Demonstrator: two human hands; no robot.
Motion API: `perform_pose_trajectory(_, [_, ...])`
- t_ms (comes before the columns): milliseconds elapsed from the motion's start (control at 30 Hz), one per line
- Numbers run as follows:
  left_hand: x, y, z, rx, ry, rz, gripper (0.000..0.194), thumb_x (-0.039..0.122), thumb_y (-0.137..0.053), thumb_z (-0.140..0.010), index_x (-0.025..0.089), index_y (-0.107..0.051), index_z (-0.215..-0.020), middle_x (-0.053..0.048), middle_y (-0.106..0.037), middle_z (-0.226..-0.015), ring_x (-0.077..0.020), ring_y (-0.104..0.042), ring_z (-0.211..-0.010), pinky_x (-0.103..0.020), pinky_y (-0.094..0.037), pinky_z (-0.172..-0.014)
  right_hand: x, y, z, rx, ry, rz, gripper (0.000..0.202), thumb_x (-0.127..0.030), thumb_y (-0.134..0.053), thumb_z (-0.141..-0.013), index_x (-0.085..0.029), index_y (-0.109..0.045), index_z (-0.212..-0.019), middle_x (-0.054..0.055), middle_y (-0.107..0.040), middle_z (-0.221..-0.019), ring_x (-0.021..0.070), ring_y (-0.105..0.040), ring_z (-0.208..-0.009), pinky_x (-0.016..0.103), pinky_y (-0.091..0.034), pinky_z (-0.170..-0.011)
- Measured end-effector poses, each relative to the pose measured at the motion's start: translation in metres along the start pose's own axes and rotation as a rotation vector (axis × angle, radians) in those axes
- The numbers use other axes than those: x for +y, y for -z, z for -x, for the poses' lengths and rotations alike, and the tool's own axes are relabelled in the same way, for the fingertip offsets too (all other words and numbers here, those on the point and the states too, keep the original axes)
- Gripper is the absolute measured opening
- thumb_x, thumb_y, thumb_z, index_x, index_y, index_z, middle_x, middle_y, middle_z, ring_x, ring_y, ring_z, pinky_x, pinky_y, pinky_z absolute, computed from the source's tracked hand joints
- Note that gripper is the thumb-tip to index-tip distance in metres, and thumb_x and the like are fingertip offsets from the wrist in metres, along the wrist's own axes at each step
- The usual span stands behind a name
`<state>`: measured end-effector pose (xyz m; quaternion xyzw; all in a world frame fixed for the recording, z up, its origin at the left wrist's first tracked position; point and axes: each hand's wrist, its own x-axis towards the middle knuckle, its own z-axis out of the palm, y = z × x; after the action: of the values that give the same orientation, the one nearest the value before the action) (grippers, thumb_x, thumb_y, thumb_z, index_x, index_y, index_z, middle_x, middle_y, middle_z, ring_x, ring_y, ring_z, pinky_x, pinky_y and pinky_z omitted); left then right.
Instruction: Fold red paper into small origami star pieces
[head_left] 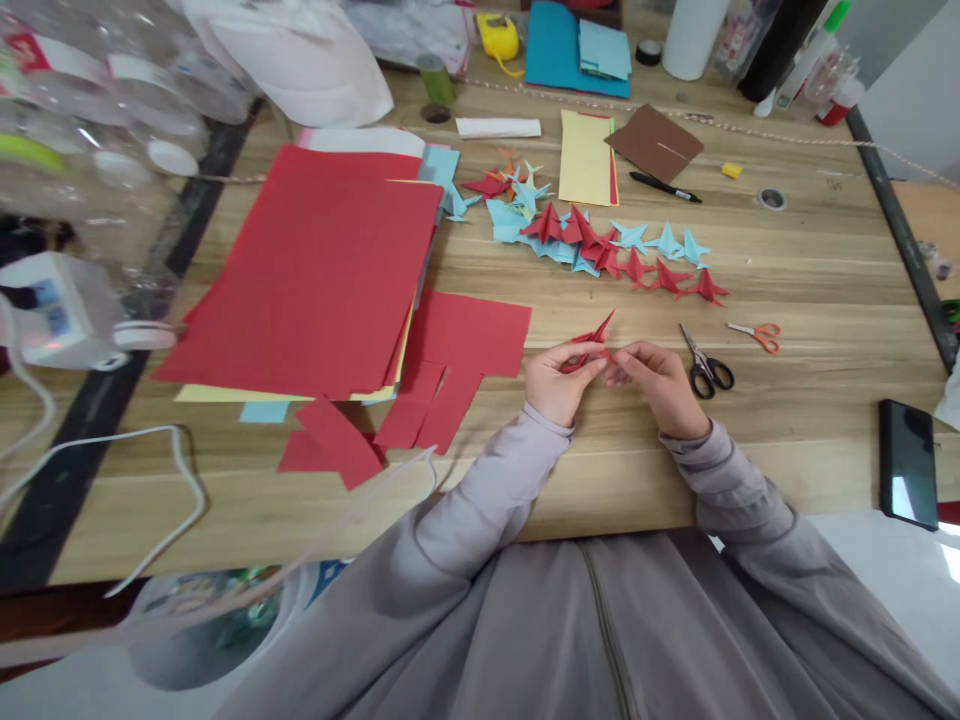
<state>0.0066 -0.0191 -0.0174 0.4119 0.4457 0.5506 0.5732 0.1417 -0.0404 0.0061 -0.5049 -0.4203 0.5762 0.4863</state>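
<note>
Between my hands is a small red folded-paper crane (598, 333), one thin point sticking up to the right. My left hand (553, 382) is closed on its left side, thumb and fingers pinching the paper. The fingertips of my right hand (660, 380) pinch its right edge; fingers hide part of the fold. Beyond my hands lie finished paper cranes in red (635, 268) and light blue (666, 242), several in loose rows. Black-handled scissors (705, 365) lie just right of my right hand, with small orange-handled scissors (757, 335) farther right.
Large red paper sheets (322, 270) are stacked at left, with cut red pieces (450, 405) nearby. Yellow paper strips (585, 160), a brown square (652, 145) and a black pen (664, 187) lie farther back. A phone (907, 465) rests at the right edge; a white cable (180, 470) runs at left.
</note>
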Motion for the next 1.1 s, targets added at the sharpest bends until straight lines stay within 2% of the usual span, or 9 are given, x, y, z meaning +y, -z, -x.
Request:
perform_pose_trajectory(133, [0.008,-0.002,0.004,-0.047,-0.048,-0.094,0.014,0.018,-0.077,-0.061,0.019,-0.076,-0.075,-0.007,-0.075,-0.092,-0.0206,-0.07,-0.087,-0.035,-0.055,-0.084,0.0,0.0,-0.001,0.022,-0.019,-0.015,0.029,-0.047,-0.072,-0.072,-0.018,-0.067,-0.071,0.0,-0.068,-0.062,0.011,-0.062,-0.059,0.024,-0.05,-0.06])
perform_pose_trajectory(333, [0.009,-0.001,0.006,-0.063,-0.113,-0.195,0.011,0.019,-0.074,-0.065,0.02,-0.077,-0.076,-0.007,-0.074,-0.092,-0.0211,-0.068,-0.091,-0.036,-0.052,-0.09,-0.001,-0.001,-0.001,0.018,-0.042,0.006,0.035,-0.051,-0.075,-0.065,-0.018,-0.066,-0.067,0.0,-0.067,-0.06,0.0119,-0.062,-0.057,0.027,-0.053,-0.063])
perform_pose_trajectory(667, [0.012,-0.002,0.005,-0.05,-0.093,-0.204,0.01,0.019,-0.075,-0.064,0.022,-0.076,-0.074,-0.005,-0.075,-0.088,-0.0208,-0.069,-0.089,-0.037,-0.054,-0.088,-0.003,0.002,-0.001,0.004,-0.043,0.041,0.033,-0.05,-0.075,-0.065,-0.018,-0.068,-0.067,0.001,-0.068,-0.059,0.0131,-0.063,-0.059,0.029,-0.054,-0.064])
perform_pose_trajectory(900, [0.014,-0.001,0.004,-0.026,-0.062,-0.171,0.011,0.019,-0.076,-0.062,0.019,-0.076,-0.073,-0.006,-0.074,-0.085,-0.0213,-0.069,-0.087,-0.037,-0.054,-0.087,-0.001,0.002,-0.001,0.058,-0.046,-0.024,0.033,-0.051,-0.074,-0.067,-0.018,-0.068,-0.071,0.001,-0.069,-0.064,0.0124,-0.064,-0.059,0.026,-0.052,-0.061])
perform_pose_trajectory(1100, [0.012,-0.001,0.004,-0.033,-0.05,-0.154,0.012,0.02,-0.076,-0.063,0.02,-0.076,-0.075,-0.006,-0.075,-0.089,-0.021,-0.069,-0.088,-0.036,-0.054,-0.086,0.0,-0.001,0.0,0.002,-0.084,0.02,0.034,-0.052,-0.073,-0.068,-0.018,-0.067,-0.072,0.001,-0.069,-0.066,0.0123,-0.063,-0.061,0.026,-0.052,-0.062])
